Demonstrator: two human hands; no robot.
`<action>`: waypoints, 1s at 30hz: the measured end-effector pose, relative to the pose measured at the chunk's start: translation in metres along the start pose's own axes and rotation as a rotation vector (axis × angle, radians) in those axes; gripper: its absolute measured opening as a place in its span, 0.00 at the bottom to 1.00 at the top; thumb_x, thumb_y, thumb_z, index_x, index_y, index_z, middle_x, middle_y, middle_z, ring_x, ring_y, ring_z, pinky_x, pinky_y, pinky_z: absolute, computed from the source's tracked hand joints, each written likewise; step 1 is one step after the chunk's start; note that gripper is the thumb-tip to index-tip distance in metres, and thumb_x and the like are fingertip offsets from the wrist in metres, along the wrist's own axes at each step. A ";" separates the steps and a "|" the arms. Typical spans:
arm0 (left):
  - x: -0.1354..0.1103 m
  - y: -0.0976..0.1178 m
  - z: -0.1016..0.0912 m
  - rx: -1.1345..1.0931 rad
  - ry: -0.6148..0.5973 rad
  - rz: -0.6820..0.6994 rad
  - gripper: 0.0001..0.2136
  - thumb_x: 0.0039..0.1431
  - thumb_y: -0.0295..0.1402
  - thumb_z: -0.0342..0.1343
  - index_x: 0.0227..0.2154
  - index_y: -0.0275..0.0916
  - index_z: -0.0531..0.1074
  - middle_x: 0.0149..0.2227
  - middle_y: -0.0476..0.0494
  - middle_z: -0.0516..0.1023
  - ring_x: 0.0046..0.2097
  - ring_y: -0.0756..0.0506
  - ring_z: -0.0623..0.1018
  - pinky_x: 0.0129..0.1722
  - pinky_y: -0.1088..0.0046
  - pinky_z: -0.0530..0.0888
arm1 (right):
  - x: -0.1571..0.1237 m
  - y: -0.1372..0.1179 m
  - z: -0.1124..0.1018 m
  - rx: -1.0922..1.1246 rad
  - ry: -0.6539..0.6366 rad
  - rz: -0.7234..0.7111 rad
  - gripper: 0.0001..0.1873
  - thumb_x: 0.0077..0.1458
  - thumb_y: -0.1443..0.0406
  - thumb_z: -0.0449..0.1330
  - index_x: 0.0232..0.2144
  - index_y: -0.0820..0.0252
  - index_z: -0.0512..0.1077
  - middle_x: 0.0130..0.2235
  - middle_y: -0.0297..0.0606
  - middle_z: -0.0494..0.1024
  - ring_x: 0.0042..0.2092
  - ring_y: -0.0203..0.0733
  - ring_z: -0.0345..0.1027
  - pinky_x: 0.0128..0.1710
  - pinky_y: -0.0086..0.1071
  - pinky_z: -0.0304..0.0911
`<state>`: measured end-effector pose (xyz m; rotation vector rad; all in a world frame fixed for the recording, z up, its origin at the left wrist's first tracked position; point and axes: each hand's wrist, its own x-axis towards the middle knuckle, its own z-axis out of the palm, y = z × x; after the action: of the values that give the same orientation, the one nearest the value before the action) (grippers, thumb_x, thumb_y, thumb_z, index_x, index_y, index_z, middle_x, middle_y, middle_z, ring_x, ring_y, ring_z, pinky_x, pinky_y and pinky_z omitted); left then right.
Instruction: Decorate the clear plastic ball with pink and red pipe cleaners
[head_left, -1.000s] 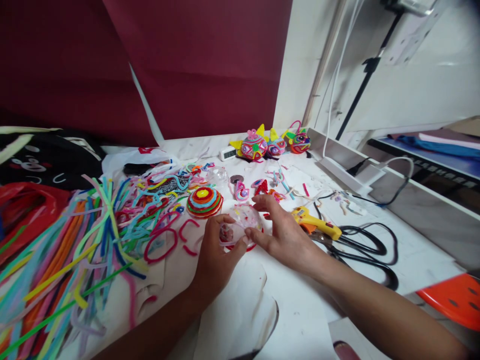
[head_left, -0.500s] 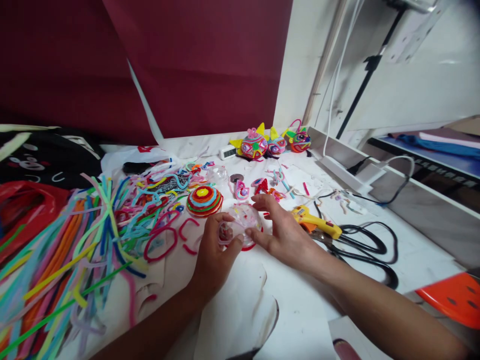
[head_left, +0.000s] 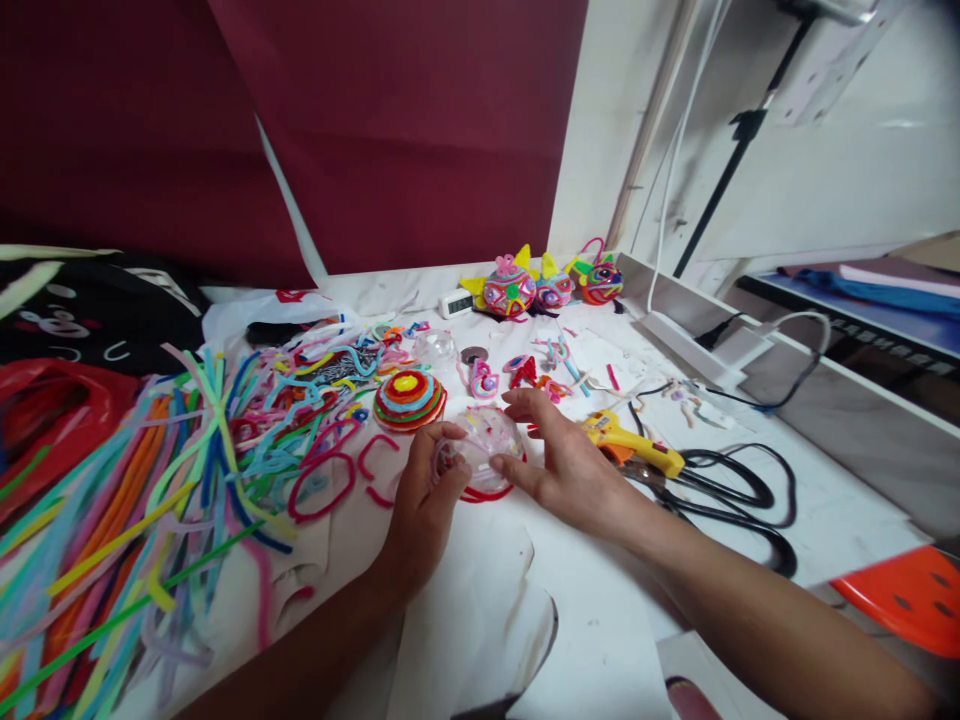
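Spotter: What do I have under the hands?

Operator: From my screen, a clear, see-through plastic dome (head_left: 491, 440) with a fuzzy red rim along its near side. It sits on the white bench (head_left: 615, 590), well apart from the far edge.

Spotter: And the left hand (head_left: 426, 495)?

Operator: My left hand is curled narrowly round the dome's left side, fingers at the back and thumb in front, so I read that as holding it.

Spotter: The right hand (head_left: 574, 475)?

Operator: Thumb and forefinger stand wide apart at the dome's right side. The thumb tip looks to be against the plastic; how firmly, I can't tell.

Spotter: What's nearby?

Operator: Just behind and left of the dome I see a round mound of red, yellow, blue and green fuzzy rings (head_left: 409, 402). Towards the bench's right edge, beside my right hand, lies a yellow plastic glue gun (head_left: 637, 447). A pile of multicoloured fuzzy stems (head_left: 161, 500) spreads over the left part. Near the far edge stand three multicoloured round ornaments (head_left: 553, 290) beside a small white digital display (head_left: 455, 304).
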<state>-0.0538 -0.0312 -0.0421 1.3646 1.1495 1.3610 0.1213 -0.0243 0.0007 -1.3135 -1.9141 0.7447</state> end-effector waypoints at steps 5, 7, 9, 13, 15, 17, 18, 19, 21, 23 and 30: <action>0.002 0.000 -0.002 -0.033 0.017 -0.052 0.11 0.53 0.32 0.53 0.41 0.43 0.68 0.32 0.49 0.70 0.32 0.48 0.70 0.34 0.71 0.68 | 0.001 0.001 0.001 0.001 -0.006 0.000 0.29 0.52 0.63 0.62 0.54 0.58 0.57 0.54 0.47 0.70 0.53 0.48 0.66 0.52 0.45 0.64; 0.003 0.000 -0.004 -0.054 0.010 -0.062 0.11 0.53 0.32 0.52 0.41 0.43 0.69 0.33 0.49 0.71 0.34 0.47 0.70 0.34 0.71 0.68 | 0.001 0.002 0.002 -0.001 -0.008 -0.004 0.29 0.53 0.63 0.62 0.54 0.58 0.57 0.54 0.47 0.70 0.53 0.48 0.66 0.52 0.45 0.64; 0.003 0.002 -0.004 -0.071 0.005 -0.071 0.11 0.52 0.31 0.53 0.40 0.44 0.69 0.34 0.49 0.71 0.34 0.47 0.71 0.35 0.71 0.69 | 0.001 0.003 0.002 -0.003 -0.008 -0.012 0.28 0.53 0.62 0.62 0.54 0.57 0.57 0.54 0.48 0.69 0.53 0.49 0.66 0.52 0.46 0.64; 0.003 0.005 -0.002 -0.096 0.000 -0.075 0.14 0.50 0.30 0.56 0.42 0.43 0.68 0.35 0.49 0.70 0.34 0.48 0.70 0.36 0.71 0.68 | 0.002 0.004 0.003 -0.007 -0.004 -0.019 0.28 0.54 0.62 0.62 0.54 0.57 0.57 0.54 0.48 0.69 0.53 0.49 0.66 0.52 0.46 0.64; 0.002 0.007 -0.001 -0.086 -0.002 -0.078 0.16 0.48 0.30 0.59 0.42 0.42 0.67 0.34 0.50 0.69 0.33 0.49 0.69 0.35 0.73 0.68 | 0.002 0.003 0.002 -0.003 -0.002 -0.021 0.28 0.54 0.62 0.62 0.54 0.57 0.57 0.54 0.47 0.70 0.53 0.49 0.66 0.52 0.46 0.64; 0.002 0.008 -0.001 -0.066 -0.024 -0.076 0.18 0.47 0.30 0.60 0.42 0.43 0.65 0.33 0.51 0.68 0.33 0.50 0.69 0.34 0.74 0.67 | 0.002 0.003 0.002 0.000 -0.001 -0.020 0.27 0.54 0.62 0.62 0.53 0.57 0.57 0.54 0.48 0.70 0.53 0.49 0.66 0.52 0.46 0.64; 0.003 0.008 -0.001 -0.058 -0.038 -0.070 0.19 0.47 0.30 0.61 0.43 0.43 0.64 0.33 0.52 0.68 0.33 0.50 0.69 0.34 0.74 0.67 | 0.002 0.003 0.002 -0.001 -0.001 -0.017 0.27 0.54 0.62 0.62 0.53 0.57 0.57 0.54 0.48 0.70 0.53 0.49 0.66 0.52 0.46 0.64; 0.003 0.008 -0.002 -0.050 -0.050 -0.059 0.19 0.48 0.30 0.61 0.43 0.44 0.64 0.34 0.52 0.68 0.33 0.50 0.69 0.34 0.74 0.67 | 0.002 0.003 0.002 -0.002 -0.002 -0.013 0.28 0.53 0.62 0.62 0.54 0.57 0.57 0.54 0.48 0.70 0.53 0.49 0.67 0.52 0.46 0.64; 0.003 0.008 -0.002 -0.026 -0.060 -0.034 0.19 0.48 0.29 0.61 0.43 0.45 0.63 0.34 0.53 0.68 0.33 0.50 0.69 0.35 0.74 0.67 | 0.002 0.003 0.002 -0.006 -0.001 -0.006 0.28 0.53 0.62 0.62 0.54 0.57 0.57 0.54 0.48 0.70 0.53 0.49 0.67 0.51 0.46 0.64; 0.003 0.007 -0.003 0.006 -0.054 -0.014 0.17 0.49 0.29 0.61 0.41 0.44 0.64 0.32 0.53 0.67 0.32 0.50 0.69 0.34 0.74 0.67 | 0.002 0.003 0.002 -0.006 0.002 -0.008 0.28 0.53 0.62 0.63 0.54 0.57 0.57 0.53 0.48 0.70 0.52 0.49 0.67 0.51 0.47 0.64; 0.004 0.002 -0.004 0.076 -0.054 -0.009 0.13 0.49 0.30 0.61 0.38 0.44 0.67 0.31 0.52 0.68 0.32 0.49 0.68 0.34 0.74 0.66 | 0.001 0.001 0.002 -0.009 -0.002 -0.007 0.28 0.53 0.62 0.62 0.54 0.57 0.57 0.54 0.48 0.70 0.53 0.49 0.66 0.52 0.46 0.64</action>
<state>-0.0576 -0.0282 -0.0395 1.4397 1.1810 1.2775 0.1201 -0.0228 -0.0014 -1.3118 -1.9247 0.7343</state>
